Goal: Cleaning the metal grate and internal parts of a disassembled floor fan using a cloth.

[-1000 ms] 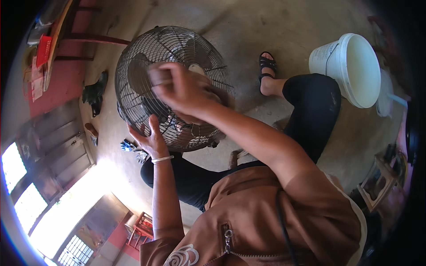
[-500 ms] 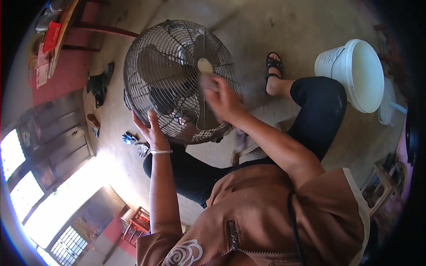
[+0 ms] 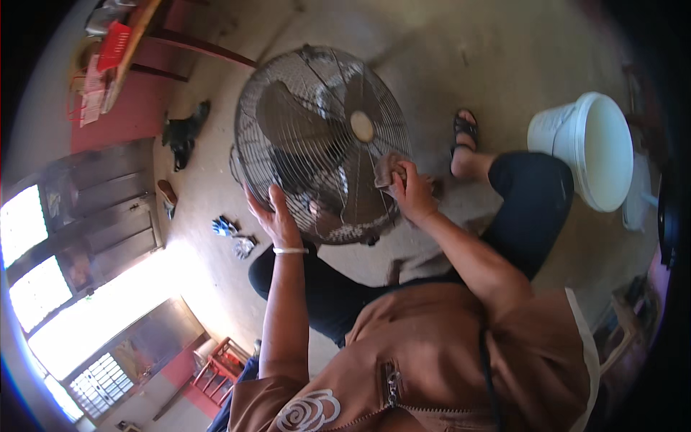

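Note:
A round fan [image 3: 302, 137] with a dark wire grille and broad blades stands between my knees, a pale disc at its hub. My left hand [image 3: 277, 216] rests against the lower left rim of the grille, thumb and fingers apart, steadying nothing else. In my right hand [image 3: 414, 193] is a bunched brownish cloth [image 3: 389, 170], pinched by the fingers and touching the grille's right edge. Part of the cloth hangs behind the fingers, so its full size is hidden.
To the right stands a white bucket [image 3: 608, 151], with a pale lid [image 3: 637, 194] beside it. Gloves [image 3: 225, 227] and dark boots [image 3: 183, 133] lie on the floor at left. A table [image 3: 133, 54] holding a red basket [image 3: 114, 45] is at upper left; a red chair [image 3: 219, 374] is lower left.
My right hand has moved with the cloth from near the fan's hub out to the grille's right edge. My left hand stays at the lower left rim. The whole view has shifted slightly.

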Motion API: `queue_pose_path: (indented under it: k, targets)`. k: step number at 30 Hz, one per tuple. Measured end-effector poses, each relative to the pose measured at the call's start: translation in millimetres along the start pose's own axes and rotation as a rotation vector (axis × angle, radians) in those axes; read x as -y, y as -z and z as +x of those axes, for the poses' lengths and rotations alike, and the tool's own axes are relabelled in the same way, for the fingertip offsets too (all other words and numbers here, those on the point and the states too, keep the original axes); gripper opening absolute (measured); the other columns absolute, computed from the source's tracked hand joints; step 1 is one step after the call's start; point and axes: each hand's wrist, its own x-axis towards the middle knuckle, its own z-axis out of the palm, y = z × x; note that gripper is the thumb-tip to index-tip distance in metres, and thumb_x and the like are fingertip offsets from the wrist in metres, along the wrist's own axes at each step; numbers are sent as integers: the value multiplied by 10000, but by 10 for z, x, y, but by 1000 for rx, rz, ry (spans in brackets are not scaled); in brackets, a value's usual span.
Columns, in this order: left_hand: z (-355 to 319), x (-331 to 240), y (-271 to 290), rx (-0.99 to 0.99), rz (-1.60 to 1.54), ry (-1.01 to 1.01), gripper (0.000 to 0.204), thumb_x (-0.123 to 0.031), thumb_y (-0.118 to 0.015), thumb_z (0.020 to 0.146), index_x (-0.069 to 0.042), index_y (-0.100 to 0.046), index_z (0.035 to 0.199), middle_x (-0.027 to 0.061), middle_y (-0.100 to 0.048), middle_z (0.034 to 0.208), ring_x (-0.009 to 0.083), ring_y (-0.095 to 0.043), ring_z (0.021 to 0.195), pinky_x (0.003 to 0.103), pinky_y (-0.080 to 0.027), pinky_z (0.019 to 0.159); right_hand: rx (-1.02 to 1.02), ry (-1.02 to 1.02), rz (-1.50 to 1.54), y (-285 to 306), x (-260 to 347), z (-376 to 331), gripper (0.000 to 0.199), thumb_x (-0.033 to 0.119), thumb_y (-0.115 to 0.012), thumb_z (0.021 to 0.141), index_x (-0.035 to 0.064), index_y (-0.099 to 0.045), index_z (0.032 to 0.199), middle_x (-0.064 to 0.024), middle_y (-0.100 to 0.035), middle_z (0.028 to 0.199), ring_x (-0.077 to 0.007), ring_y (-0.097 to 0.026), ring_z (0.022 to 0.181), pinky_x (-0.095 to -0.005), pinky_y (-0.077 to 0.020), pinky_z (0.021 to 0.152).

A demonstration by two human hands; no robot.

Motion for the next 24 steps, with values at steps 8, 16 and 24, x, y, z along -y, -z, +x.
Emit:
queue_pose_path:
  k: [8, 16, 24]
  targets:
    - [-68, 113, 51, -63, 214, -114, 535, -392, -334, 1039, -56, -379, 1452, 194, -413, 1368, 313, -417, 1276, 401, -327, 1075, 212, 992, -1, -255, 1961, 365, 371, 179, -680, 817, 120, -584, 1170, -117, -574, 1036, -274, -579, 976, -398, -467, 866]
    - [-139, -80, -171, -102, 93, -151, 473, -338, -400, 1033, -82, -435, 1429, 146, -391, 1377, 260, -405, 1273, 353, -343, 1052, -209, 680, -344, -516, 2295, 2316, 219, 319, -612, 846, 211, -678, 1025, -159, -647, 919, -353, -627, 866, -483, -514, 757]
    - [-199, -208, -69, -136, 82, -126, 457, -321, -363, 1026, -103, -460, 1415, 208, -364, 1407, 332, -379, 1306, 384, -302, 1082, 91, 1094, -290, -305, 2509, 1043, 283, 214, -611, 870, 123, -628, 1138, -118, -554, 962, -322, -527, 956, -431, -435, 890]
